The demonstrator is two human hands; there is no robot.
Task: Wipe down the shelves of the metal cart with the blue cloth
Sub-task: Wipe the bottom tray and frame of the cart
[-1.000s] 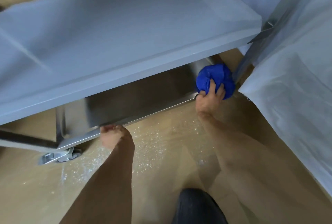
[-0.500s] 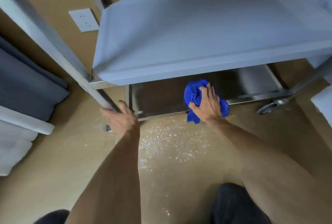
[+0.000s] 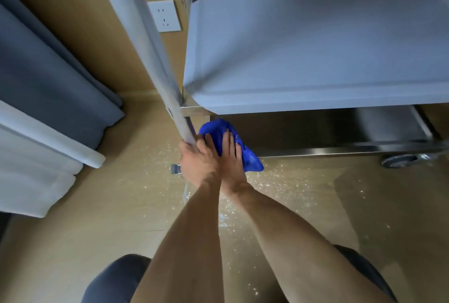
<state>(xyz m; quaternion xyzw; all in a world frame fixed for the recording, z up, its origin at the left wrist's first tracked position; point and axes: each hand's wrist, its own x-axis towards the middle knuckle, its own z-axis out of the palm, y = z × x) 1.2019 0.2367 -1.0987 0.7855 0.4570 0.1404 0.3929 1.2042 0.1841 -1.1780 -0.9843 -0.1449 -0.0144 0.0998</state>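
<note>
In the head view, the blue cloth (image 3: 228, 142) was bunched at the near left corner of the bottom shelf (image 3: 340, 135) of the metal cart (image 3: 315, 43), just beside the corner post (image 3: 155, 60). The right hand (image 3: 230, 157) was laid flat on the cloth, fingers straight and spread, pressing it down without curling round it. The left hand (image 3: 196, 162), touching the right hand at its 9 o'clock, was wrapped around the foot of the post, evidently to steady the cart.

The task was judged to be in its later part: the wiping was at the lowest shelf and at one end of it. Whether the pale shelf above, at 12 to 2 o'clock of the hands, had been wiped could not be told from its look. The rest of the bottom shelf, toward 3 o'clock, was dark, shadowed and partly hidden, so its state could not be told either.

The bottom shelf was of shiny steel with a raised front lip. A caster (image 3: 398, 160) was seen at 3 o'clock. The tan floor (image 3: 73, 242) was flecked with pale specks below the hands. A wall socket (image 3: 165, 16) was set at 11 o'clock, and grey and white curtains (image 3: 48, 89) hung at 9 o'clock.
</note>
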